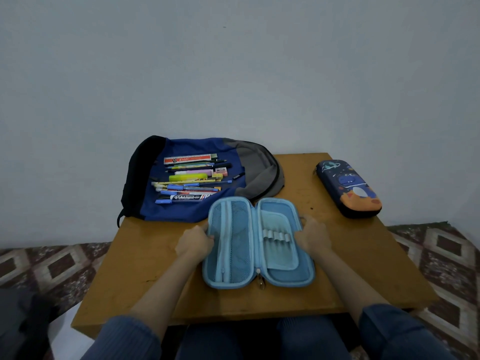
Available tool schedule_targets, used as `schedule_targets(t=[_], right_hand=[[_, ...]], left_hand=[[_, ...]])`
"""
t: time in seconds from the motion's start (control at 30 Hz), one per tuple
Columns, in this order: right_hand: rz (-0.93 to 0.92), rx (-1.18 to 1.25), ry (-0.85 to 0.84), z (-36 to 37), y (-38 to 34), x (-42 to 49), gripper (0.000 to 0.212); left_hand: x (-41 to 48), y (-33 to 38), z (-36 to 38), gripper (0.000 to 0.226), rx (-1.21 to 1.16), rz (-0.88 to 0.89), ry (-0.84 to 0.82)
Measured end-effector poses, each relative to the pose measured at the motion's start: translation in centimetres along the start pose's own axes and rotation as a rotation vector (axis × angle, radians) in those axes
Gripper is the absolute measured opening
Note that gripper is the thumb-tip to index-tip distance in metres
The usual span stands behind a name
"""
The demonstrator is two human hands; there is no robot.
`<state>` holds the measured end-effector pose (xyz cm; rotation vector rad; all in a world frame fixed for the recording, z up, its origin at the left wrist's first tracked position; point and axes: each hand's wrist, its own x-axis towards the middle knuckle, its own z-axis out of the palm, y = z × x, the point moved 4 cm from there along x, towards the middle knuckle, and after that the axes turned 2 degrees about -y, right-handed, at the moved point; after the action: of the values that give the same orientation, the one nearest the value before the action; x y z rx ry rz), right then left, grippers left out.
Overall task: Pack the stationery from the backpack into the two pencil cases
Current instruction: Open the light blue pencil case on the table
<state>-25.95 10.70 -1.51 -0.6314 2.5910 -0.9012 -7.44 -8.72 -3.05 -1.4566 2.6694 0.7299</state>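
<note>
A light blue pencil case (257,242) lies spread open and empty in the middle of the wooden table (145,258). My left hand (195,241) grips its left edge and my right hand (313,236) grips its right edge. Behind it, a blue, black and grey backpack (181,206) lies flat with several pens, pencils, markers, erasers and a ruler (193,179) laid out on top. A second, dark blue pencil case (349,188) with a cartoon dinosaur print sits zipped shut at the table's far right.
The low table stands against a plain wall. A patterned carpet (446,253) covers the floor on both sides. My knees in blue trousers sit under the table's front edge.
</note>
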Motion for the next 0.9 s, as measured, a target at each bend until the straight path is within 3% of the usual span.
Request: schedule_targets(t=[0.23, 0.37, 0.5, 0.6, 0.7, 0.9], right_hand=[[0.042, -0.073, 0.0, -0.5, 0.8, -0.3, 0.05], [0.04, -0.234, 0.018, -0.9, 0.5, -1.1, 0.043], [-0.342, -0.249, 0.117, -0.6, -2.2, -2.9, 0.041], [-0.554, -0.252, -0.089, 1.7, -4.7, -5.6, 0.03], [-0.656, -0.398, -0.263, 4.5, -5.9, -7.7, 0.037], [-0.693, -0.653, -0.268, 5.8, -6.7, -8.5, 0.058]], left_hand=[[-2.8, -0.4, 0.8, 0.055, -0.241, 0.233, 0.067], [-3.8, -0.9, 1.5, 0.058, -0.221, 0.289, 0.122], [-4.3, -1.3, 2.3, 0.057, -0.121, 0.415, 0.14], [-4.4, -1.8, 3.0, 0.052, -0.132, 0.441, 0.11], [-4.3, -2.2, 3.1, 0.051, -0.199, 0.433, 0.108], [-4.6, -2.4, 2.9, 0.06, -0.268, 0.463, 0.118]])
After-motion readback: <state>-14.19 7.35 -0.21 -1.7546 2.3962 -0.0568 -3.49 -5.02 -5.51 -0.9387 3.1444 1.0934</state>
